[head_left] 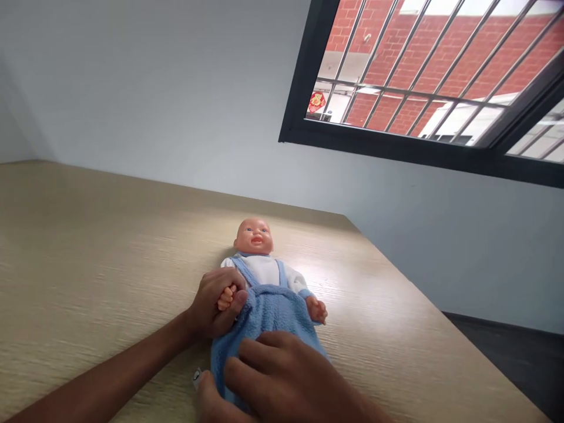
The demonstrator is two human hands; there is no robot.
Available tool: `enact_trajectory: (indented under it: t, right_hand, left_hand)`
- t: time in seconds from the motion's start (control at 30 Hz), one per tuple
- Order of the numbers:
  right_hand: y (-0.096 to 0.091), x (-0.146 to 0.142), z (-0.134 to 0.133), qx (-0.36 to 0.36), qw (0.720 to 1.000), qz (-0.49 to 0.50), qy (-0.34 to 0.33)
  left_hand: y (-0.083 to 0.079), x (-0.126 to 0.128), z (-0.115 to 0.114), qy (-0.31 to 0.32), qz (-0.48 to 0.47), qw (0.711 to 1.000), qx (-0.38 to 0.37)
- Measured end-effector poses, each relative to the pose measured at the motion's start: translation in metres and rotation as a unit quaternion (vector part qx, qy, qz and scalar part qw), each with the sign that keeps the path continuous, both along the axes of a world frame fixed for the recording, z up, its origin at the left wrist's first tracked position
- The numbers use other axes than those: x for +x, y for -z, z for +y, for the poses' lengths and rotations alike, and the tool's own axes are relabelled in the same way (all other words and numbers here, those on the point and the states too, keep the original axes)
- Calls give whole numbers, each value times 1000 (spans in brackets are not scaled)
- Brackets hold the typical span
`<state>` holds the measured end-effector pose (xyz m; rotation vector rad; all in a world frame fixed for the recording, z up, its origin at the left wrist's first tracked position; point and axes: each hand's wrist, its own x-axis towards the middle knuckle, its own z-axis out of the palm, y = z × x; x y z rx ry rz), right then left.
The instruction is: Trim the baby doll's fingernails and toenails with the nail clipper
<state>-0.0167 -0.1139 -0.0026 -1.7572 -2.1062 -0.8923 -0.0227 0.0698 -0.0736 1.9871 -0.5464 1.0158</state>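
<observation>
A baby doll (263,271) lies on its back on the wooden table, head away from me. It wears a white top and blue textured overalls (277,311). My left hand (222,299) is closed around the doll's arm on the left side, and the doll's small fingers poke out of my grip. Over the lower overalls is my right hand (264,376), its fingers bent and the thumb apart from them. Beside that thumb shows a small white tag (196,376) with a dark mark. The doll's other hand (317,309) rests free on the right. Its legs are hidden.
The pale wooden table (110,235) runs up to a light grey wall (176,88). Its right edge slants down toward the dark floor (493,352). A dark-framed window (396,144) with metal bars is above, and a red brick wall stands outside.
</observation>
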Motion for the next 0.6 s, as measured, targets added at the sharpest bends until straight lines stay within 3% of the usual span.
enact_trajectory:
  t: [0.2, 0.4, 0.6]
  right_hand:
    - [-4, 3, -2, -38, 999, 35, 1]
    - [-20, 17, -10, -101, 987, 121, 20]
    - [-30, 18, -12, -143, 980, 136, 21]
  left_hand:
    - [-1, 0, 0, 3, 5, 1000, -3]
    - [1, 0, 1, 11, 8, 1000, -1]
    - [2, 0, -1, 9, 15, 999, -27]
